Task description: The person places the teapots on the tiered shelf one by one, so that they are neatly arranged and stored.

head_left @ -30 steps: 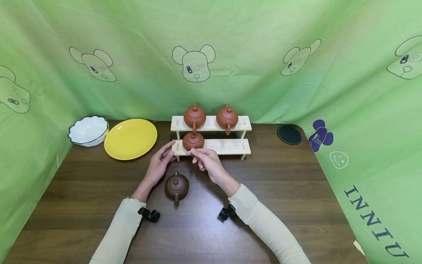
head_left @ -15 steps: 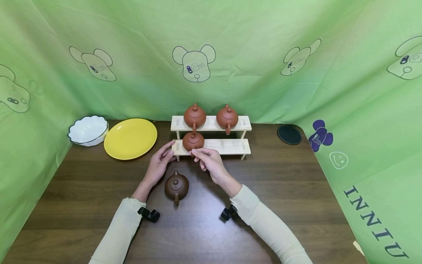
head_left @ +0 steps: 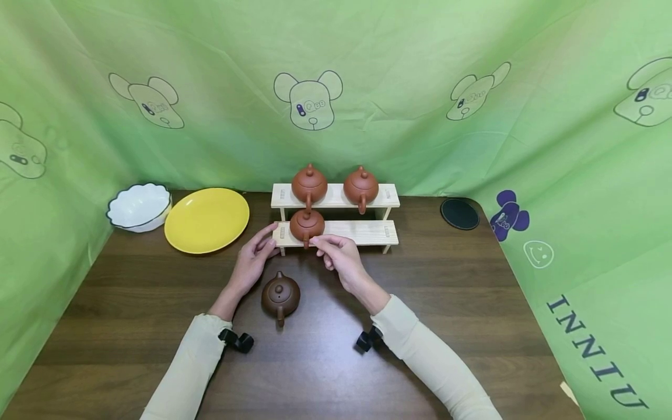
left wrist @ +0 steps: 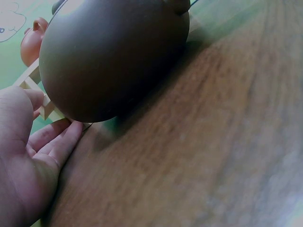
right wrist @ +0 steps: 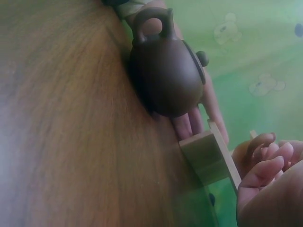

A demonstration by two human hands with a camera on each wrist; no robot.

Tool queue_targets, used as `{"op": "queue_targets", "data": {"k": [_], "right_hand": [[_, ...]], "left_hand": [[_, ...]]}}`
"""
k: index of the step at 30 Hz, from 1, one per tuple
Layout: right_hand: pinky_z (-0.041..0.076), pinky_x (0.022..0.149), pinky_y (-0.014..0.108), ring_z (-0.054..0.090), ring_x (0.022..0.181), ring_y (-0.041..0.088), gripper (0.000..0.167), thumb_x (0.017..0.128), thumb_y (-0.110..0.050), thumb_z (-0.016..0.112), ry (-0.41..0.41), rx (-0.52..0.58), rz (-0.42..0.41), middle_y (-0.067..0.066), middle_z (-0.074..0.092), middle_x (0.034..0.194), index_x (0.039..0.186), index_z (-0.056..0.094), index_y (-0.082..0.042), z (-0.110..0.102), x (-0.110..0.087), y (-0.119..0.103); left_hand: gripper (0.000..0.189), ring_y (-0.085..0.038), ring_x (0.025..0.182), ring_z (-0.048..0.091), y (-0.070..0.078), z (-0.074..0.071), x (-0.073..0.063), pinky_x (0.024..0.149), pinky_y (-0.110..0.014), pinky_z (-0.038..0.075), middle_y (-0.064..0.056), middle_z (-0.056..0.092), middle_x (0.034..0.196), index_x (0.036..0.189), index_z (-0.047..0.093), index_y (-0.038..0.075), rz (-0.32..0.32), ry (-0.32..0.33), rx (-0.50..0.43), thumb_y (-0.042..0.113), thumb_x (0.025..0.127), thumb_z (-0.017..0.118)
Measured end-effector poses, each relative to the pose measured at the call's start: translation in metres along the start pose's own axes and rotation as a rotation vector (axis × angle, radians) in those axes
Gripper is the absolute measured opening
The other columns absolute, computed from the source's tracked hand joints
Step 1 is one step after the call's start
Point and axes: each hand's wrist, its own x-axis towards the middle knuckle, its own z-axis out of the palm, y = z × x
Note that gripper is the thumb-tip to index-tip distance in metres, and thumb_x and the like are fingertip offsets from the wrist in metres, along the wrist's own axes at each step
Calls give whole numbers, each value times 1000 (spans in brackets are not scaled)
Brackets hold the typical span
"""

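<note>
My left hand (head_left: 249,263) holds the left end of the lower tier of a pale wooden display stand (head_left: 362,233), its fingers around the board's end. A reddish-brown clay teapot (head_left: 306,224) sits upright on that tier, toward the left, with its handle facing me. Just right of that handle is my right hand (head_left: 343,262), thumb and forefinger close together and nothing visible between them; in the right wrist view its fingers (right wrist: 279,153) are loosely bent beside the handle. On the table between my forearms stands a dark brown teapot (head_left: 280,293), large in the left wrist view.
Two more reddish teapots, a left one (head_left: 309,184) and a right one (head_left: 360,185), stand on the upper tier. A yellow plate (head_left: 207,220) and a white scalloped bowl (head_left: 137,207) are at back left. A black round coaster (head_left: 459,213) lies back right. Green cloth (head_left: 399,134) hangs behind.
My right hand has drawn slightly to the right, off the teapot's handle, which now shows beside the fingertips. The left hand and the teapots have stayed in place.
</note>
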Motion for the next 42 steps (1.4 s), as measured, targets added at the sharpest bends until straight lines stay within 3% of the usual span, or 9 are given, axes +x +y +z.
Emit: {"op": "queue_targets", "data": {"k": [16, 27, 32, 42], "right_hand": [[37, 45, 13, 46, 52, 2, 11, 105, -11, 76, -13, -22, -12, -4, 66, 72, 102, 85, -5, -4, -21, 2], [35, 44, 12, 46, 52, 1, 13, 105, -7, 73, -86, -26, 8, 3, 78, 89, 97, 82, -12, 0, -43, 13], [35, 45, 13, 44, 51, 2, 13, 106, -8, 72, -123, -45, 29, 0, 72, 82, 102, 82, -2, 2, -54, 19], [36, 45, 12, 44, 52, 2, 28, 107, -11, 72, -192, -77, 90, -6, 65, 75, 115, 76, 15, 5, -74, 31]], "left_hand": [[47, -1, 128, 66, 0, 1, 1, 109, -28, 61, -20, 51, 167, 165, 51, 2, 3, 1, 6, 7, 118, 53], [47, -3, 130, 65, 0, 1, 0, 110, -28, 61, -20, 51, 167, 165, 51, 3, -2, 3, 16, 7, 118, 53], [48, -2, 129, 66, 0, 1, 0, 110, -28, 61, -19, 52, 167, 165, 51, 3, 1, 1, 23, 8, 118, 53], [47, 1, 126, 66, -1, 0, -1, 109, -26, 62, -21, 52, 167, 165, 51, 3, 17, 1, 22, 7, 118, 53]]}}
